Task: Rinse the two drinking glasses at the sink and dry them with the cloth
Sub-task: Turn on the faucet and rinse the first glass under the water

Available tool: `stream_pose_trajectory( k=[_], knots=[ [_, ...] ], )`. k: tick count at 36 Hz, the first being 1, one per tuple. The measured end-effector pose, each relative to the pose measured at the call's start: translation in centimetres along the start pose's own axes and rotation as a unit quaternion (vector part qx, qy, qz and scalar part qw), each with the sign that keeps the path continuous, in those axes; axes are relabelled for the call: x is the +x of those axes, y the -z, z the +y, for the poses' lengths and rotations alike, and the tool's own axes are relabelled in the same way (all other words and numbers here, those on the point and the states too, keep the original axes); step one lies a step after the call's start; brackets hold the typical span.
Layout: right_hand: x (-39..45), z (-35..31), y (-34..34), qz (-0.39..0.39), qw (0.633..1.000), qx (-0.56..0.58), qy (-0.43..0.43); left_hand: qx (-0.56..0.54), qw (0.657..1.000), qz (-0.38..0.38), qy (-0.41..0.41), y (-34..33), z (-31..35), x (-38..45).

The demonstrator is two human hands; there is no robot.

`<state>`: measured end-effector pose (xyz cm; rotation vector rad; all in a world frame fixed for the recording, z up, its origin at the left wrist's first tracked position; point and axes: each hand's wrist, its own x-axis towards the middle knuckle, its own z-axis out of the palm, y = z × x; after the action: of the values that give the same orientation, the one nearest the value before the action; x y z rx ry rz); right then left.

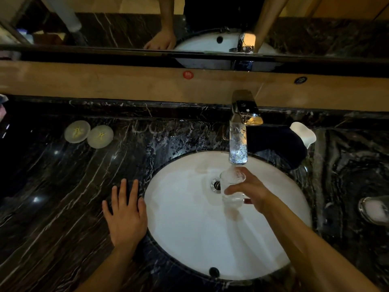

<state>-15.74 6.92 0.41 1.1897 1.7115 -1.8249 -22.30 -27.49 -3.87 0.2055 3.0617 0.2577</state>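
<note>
My right hand (251, 191) grips a clear drinking glass (231, 186) upright over the white oval sink (189, 228), right under the chrome tap (239, 144). Water runs from the spout into the glass. My left hand (125, 213) rests flat with spread fingers on the dark marble counter (63, 197), just left of the sink's rim. A second glass (375, 209) stands on the counter at the far right edge. A dark cloth (280, 144) lies behind the sink, right of the tap.
Two round pale coasters or lids (88, 134) lie at the back left of the counter. A white soap dish (303, 134) sits by the cloth. A mirror (189, 22) runs along the wall above a tan ledge.
</note>
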Motion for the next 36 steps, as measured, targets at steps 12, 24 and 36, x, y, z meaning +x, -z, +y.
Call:
stream_pose_trajectory(
  k=[12,24,36],
  knots=[
    [0.9,-0.1,-3.7,0.073,0.983,-0.042,0.161,0.006,1.000,-0.012,0.006,0.1,0.0,0.1],
    [0.4,-0.7,-1.9,0.207,0.929,-0.140,0.271,0.002,1.000,-0.007,0.004,0.1,0.0,0.1],
    [-0.1,0.8,1.6,0.119,0.968,-0.137,0.175,0.005,1.000,0.000,0.001,0.1,0.1,0.0]
  ],
)
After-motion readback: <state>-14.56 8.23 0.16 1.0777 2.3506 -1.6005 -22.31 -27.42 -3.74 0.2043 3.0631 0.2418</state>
